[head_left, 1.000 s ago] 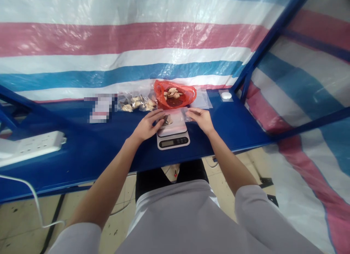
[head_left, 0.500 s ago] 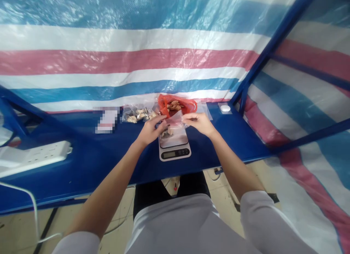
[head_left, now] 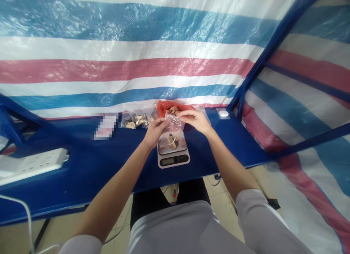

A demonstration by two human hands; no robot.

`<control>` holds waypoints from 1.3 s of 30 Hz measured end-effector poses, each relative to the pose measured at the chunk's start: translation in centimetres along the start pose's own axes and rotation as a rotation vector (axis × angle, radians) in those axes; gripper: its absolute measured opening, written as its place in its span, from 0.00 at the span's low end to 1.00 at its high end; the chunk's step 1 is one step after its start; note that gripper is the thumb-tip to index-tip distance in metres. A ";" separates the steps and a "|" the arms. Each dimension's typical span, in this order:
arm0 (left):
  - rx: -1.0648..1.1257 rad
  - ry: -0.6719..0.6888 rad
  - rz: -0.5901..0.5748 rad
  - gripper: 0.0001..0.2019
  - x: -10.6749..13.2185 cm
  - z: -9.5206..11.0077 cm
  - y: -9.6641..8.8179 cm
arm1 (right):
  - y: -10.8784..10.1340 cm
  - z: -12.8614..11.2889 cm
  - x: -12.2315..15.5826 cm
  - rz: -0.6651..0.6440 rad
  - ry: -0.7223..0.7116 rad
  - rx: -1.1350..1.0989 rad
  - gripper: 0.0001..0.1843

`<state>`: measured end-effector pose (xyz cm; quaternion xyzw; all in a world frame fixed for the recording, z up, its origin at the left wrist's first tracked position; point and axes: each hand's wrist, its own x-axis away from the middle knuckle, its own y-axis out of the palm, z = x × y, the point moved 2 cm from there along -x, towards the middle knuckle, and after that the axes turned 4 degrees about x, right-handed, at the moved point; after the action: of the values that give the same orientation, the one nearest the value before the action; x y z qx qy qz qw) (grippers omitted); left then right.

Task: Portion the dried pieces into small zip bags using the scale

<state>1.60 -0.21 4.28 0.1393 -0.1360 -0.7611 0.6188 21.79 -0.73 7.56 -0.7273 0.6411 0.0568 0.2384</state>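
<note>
A small clear plastic bag point(head_left: 174, 132) with a few brown pieces in its bottom hangs upright above a white digital scale point(head_left: 173, 154). My left hand point(head_left: 154, 129) pinches the bag's top edge on the left. My right hand point(head_left: 194, 120) pinches the same edge on the right. Behind the hands lies an open red plastic bag point(head_left: 172, 107) holding more brown pieces. The scale stands on the blue table point(head_left: 82, 163).
Filled clear bags point(head_left: 136, 120) lie left of the red bag, beside a blurred card point(head_left: 105, 125). A white power strip point(head_left: 30, 165) sits at the table's left end. A small white round object point(head_left: 223, 113) lies at the back right. Striped tarpaulin point(head_left: 131, 64) walls the back and right.
Both hands have lifted the clear bag off the scale's plate and hold it upright by its top edge. The camera has tilted upward a little.
</note>
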 end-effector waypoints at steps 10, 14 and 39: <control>0.186 0.030 0.199 0.22 1.1 -2.0 0.3 | 2.4 5.2 -0.2 0.142 0.369 -0.288 0.27; 0.161 0.006 0.236 0.23 0.6 -2.2 -0.1 | 3.1 5.8 -0.6 0.141 0.345 -0.297 0.29; 0.015 0.160 0.203 0.11 -2.5 -2.3 -3.7 | 4.3 7.0 0.3 0.242 0.376 -0.285 0.28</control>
<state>-0.37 2.89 0.85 0.1898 -0.1051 -0.6800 0.7003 19.24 1.62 0.12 -0.6694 0.7419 0.0384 0.0016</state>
